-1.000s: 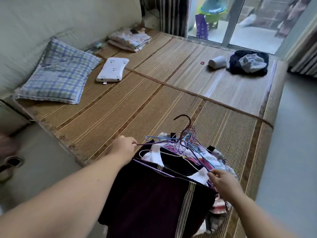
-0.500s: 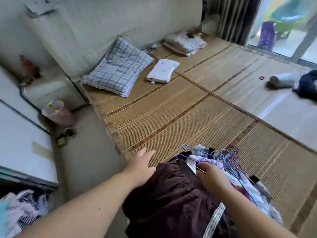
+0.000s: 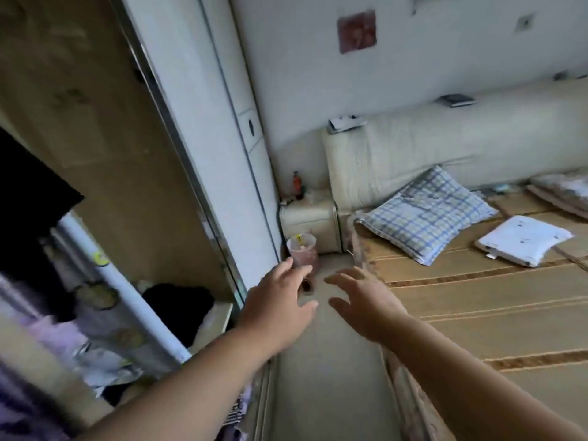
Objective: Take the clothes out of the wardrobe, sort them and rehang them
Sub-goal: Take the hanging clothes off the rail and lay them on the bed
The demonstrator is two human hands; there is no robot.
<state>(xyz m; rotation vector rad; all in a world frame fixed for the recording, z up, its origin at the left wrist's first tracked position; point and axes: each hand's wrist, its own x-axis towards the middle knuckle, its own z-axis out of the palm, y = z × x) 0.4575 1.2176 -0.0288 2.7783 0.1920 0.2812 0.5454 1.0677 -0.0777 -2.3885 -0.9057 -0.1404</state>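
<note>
Beside the wardrobe (image 3: 95, 154), both hands, left (image 3: 280, 300) and right (image 3: 366, 300), hover empty with fingers (image 3: 286, 265) spread, likely reaching for clothes (image 3: 105, 345) inside.

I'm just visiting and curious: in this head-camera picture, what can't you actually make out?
- Clothes in the wardrobe: motion blur smears them, so single garments can't be told apart.
- Upper wardrobe interior: too dark.
- Folded stack on the bed: cut off by the right edge.
- Small items on the nightstand: too small.
- Left hand and right hand: open, holding nothing.
</note>
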